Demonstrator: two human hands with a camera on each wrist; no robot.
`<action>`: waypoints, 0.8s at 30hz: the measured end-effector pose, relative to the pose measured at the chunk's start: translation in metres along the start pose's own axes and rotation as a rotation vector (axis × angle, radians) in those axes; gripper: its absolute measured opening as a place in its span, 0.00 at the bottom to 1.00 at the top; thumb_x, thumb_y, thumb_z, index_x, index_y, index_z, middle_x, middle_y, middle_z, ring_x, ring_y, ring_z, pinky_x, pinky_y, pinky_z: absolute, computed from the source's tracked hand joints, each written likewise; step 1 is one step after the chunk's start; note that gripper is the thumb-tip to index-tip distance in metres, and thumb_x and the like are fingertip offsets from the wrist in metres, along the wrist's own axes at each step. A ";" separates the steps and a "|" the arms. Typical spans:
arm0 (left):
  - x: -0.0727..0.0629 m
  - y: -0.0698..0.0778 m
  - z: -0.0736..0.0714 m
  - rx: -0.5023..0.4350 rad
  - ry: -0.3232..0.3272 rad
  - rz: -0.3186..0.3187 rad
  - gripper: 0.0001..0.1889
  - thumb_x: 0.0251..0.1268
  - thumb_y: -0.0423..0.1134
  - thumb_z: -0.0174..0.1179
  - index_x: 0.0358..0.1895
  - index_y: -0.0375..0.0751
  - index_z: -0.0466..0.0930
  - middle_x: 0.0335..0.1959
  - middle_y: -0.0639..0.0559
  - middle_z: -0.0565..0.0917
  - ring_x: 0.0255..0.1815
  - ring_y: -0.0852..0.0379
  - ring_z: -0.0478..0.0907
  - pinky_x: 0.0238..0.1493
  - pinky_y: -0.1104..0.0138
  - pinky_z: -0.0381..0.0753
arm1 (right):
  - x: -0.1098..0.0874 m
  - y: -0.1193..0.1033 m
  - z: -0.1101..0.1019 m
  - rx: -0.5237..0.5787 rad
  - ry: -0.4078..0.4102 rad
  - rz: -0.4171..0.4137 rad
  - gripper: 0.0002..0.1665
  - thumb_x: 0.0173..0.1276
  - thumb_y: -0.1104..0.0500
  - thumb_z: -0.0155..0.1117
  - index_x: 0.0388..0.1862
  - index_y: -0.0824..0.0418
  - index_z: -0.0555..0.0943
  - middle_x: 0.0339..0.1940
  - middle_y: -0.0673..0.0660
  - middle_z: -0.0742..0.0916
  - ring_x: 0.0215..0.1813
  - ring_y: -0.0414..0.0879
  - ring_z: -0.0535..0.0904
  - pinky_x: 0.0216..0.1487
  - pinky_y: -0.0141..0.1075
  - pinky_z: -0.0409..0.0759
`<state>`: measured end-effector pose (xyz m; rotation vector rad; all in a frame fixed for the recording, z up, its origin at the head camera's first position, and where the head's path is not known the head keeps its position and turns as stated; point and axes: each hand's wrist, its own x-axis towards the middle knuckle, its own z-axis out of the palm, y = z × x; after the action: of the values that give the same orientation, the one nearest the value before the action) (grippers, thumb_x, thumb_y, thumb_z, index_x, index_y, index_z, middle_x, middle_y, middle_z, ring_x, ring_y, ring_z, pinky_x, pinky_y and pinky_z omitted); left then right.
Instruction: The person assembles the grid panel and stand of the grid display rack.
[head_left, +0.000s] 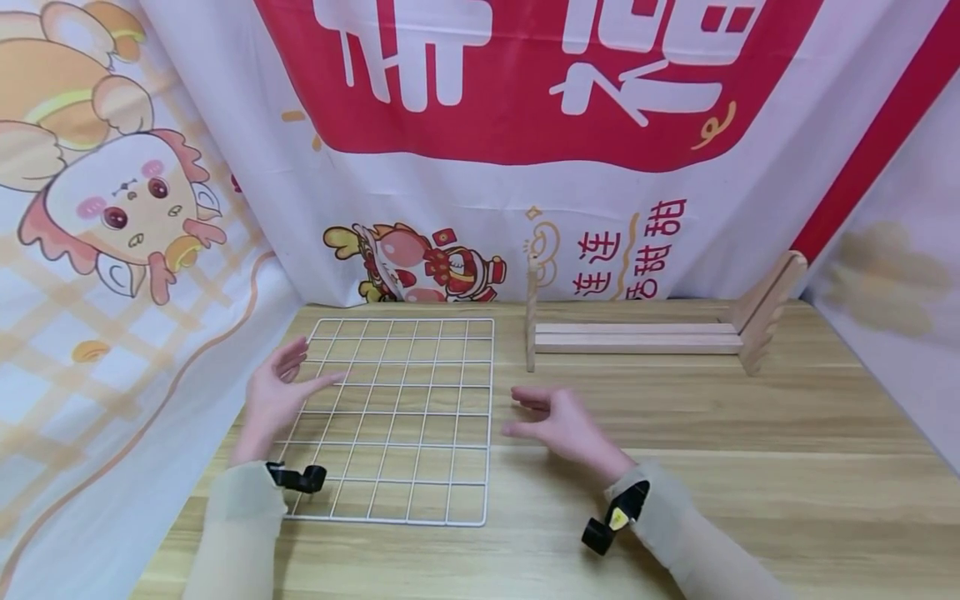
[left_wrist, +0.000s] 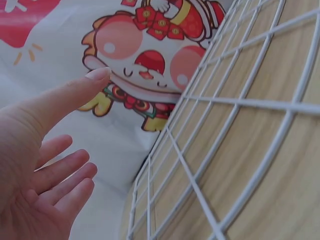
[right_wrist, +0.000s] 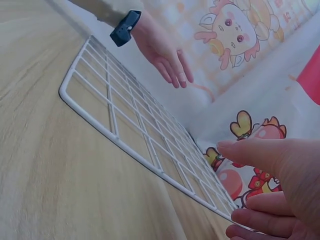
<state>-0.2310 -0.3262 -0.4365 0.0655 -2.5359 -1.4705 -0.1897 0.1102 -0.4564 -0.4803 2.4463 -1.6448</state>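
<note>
A white wire grid panel [head_left: 408, 412] lies flat on the wooden table. Over its left edge hovers my left hand [head_left: 277, 396], thumb and fingers spread apart with nothing between them. In the left wrist view that hand's thumb [left_wrist: 75, 95] and relaxed fingers stand beside the panel's wires [left_wrist: 240, 102]. Just beyond the panel's right edge is my right hand [head_left: 558, 425], palm turned toward the panel and holding nothing. The right wrist view shows the right thumb [right_wrist: 255, 152] and fingers near the panel's rim [right_wrist: 160, 172], with the left hand [right_wrist: 165, 55] across from it.
A wooden rack [head_left: 637, 337] with two upright ends and crossbars stands at the back right of the table [head_left: 712, 467]. Printed cloth hangs [head_left: 412, 183] behind the table and along both sides. Each wrist carries a black camera mount [head_left: 615, 517].
</note>
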 end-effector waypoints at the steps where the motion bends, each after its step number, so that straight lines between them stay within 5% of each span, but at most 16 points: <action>1: 0.000 -0.001 -0.002 0.006 0.005 -0.004 0.52 0.53 0.49 0.80 0.78 0.39 0.60 0.75 0.39 0.67 0.73 0.41 0.65 0.74 0.51 0.64 | 0.000 0.000 0.001 0.002 -0.002 0.003 0.40 0.60 0.54 0.80 0.66 0.71 0.76 0.64 0.64 0.82 0.65 0.58 0.79 0.67 0.49 0.74; 13: -0.007 -0.030 -0.015 0.053 0.000 -0.104 0.51 0.57 0.50 0.78 0.78 0.32 0.58 0.75 0.33 0.65 0.73 0.32 0.63 0.72 0.43 0.63 | -0.003 -0.001 0.018 0.004 -0.075 0.024 0.43 0.62 0.51 0.79 0.70 0.69 0.74 0.67 0.64 0.80 0.69 0.56 0.75 0.70 0.50 0.71; 24: -0.006 -0.043 -0.018 0.117 0.026 -0.167 0.51 0.57 0.55 0.77 0.77 0.31 0.61 0.72 0.30 0.68 0.71 0.33 0.66 0.69 0.44 0.68 | -0.001 -0.001 0.024 0.031 -0.074 0.041 0.41 0.62 0.53 0.79 0.69 0.71 0.74 0.67 0.65 0.80 0.68 0.56 0.76 0.69 0.48 0.72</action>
<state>-0.2246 -0.3618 -0.4660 0.3196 -2.6491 -1.3651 -0.1811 0.0897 -0.4642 -0.4753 2.3588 -1.6163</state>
